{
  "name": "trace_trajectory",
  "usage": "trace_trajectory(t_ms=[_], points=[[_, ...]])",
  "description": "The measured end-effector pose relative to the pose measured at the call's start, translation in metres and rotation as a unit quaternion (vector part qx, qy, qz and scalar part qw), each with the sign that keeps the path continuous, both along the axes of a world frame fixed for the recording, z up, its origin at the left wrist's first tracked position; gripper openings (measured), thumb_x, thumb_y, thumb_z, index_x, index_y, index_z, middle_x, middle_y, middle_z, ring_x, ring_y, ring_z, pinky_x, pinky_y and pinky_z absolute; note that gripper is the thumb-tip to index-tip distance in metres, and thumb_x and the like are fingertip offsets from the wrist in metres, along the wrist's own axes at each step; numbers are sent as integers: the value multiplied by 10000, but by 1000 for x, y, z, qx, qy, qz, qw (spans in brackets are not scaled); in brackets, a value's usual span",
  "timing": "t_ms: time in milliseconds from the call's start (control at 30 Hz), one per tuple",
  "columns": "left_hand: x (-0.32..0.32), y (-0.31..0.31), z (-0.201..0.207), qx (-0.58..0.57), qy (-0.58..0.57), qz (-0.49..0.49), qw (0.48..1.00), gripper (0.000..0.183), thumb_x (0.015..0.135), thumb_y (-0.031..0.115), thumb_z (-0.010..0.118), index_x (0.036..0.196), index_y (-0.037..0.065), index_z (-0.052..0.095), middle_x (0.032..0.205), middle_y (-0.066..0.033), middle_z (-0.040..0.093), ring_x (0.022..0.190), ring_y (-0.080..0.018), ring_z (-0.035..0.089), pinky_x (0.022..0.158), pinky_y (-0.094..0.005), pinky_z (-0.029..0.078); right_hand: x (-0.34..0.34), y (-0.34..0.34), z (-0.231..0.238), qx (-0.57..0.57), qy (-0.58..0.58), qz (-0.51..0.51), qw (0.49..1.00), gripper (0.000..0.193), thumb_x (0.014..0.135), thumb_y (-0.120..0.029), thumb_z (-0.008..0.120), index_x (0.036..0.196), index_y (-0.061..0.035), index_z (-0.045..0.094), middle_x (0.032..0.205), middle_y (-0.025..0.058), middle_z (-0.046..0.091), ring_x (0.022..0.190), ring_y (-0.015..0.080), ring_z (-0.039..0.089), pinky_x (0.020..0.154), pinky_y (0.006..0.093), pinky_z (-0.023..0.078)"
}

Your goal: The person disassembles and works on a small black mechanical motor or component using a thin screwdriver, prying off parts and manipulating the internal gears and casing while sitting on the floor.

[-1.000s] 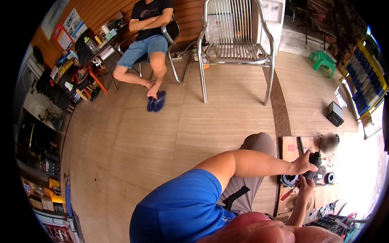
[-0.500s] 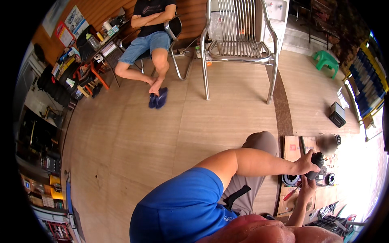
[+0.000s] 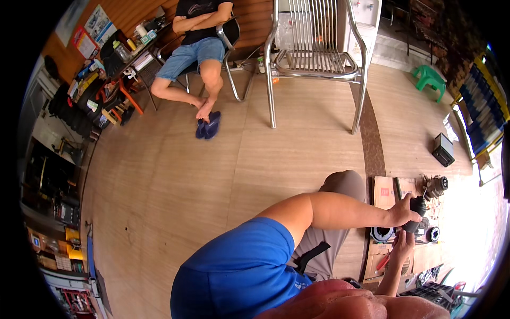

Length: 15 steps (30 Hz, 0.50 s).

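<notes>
My left hand (image 3: 404,212) reaches from the left and wraps round a black, power-tool-like object (image 3: 419,205), its dark cylindrical lower part showing below the fingers. Just under it, my right hand (image 3: 404,245) comes up from the lower edge with its fingers closed against that lower end; what they hold is hidden. Touching or close above the black object is a grey metal part (image 3: 435,186) with a round hub. Beneath both hands lies flattened cardboard (image 3: 383,187). A black ring-shaped part (image 3: 382,234) and a small black wheel (image 3: 433,234) lie beside my hands.
A red-handled tool (image 3: 383,261) lies on the cardboard near my right wrist. Beyond stand a black box (image 3: 443,150), a green stool (image 3: 429,82) and a metal chair (image 3: 317,64). A person (image 3: 202,48) sits at the back with folded arms, bare feet by blue slippers (image 3: 208,126).
The metal part, a round blur before, now shows clear edges. My hands stay at nearly the same place on the black object. The whole view has shifted slightly.
</notes>
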State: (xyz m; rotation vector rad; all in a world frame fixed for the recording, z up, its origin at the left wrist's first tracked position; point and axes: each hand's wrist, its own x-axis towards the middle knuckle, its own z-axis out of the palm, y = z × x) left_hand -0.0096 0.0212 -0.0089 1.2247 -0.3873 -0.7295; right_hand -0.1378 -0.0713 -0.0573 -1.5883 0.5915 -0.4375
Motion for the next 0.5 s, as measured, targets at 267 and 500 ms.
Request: trace_trajectory(t_ms=[267,500], points=[[0,-1,-5,14,25,4,1000,813,674,231,763,1333,-20,359,1181,-229,518,1095,-292,542,928,-368,461,-1,-13,-16,36,0,-1,999,254,1022,-226,487,803,-103,524,633,-70,461,503,5,362,431,169,252],[1,-3,-5,27,30,-2,999,813,666,235,772,1322,-21,367,1181,-231,524,1094,-283,545,923,-364,464,3,-14,-23,12,-12,-14,1000,187,999,-141,498,851,-72,589,638,-72,471,505,0,368,428,169,274]])
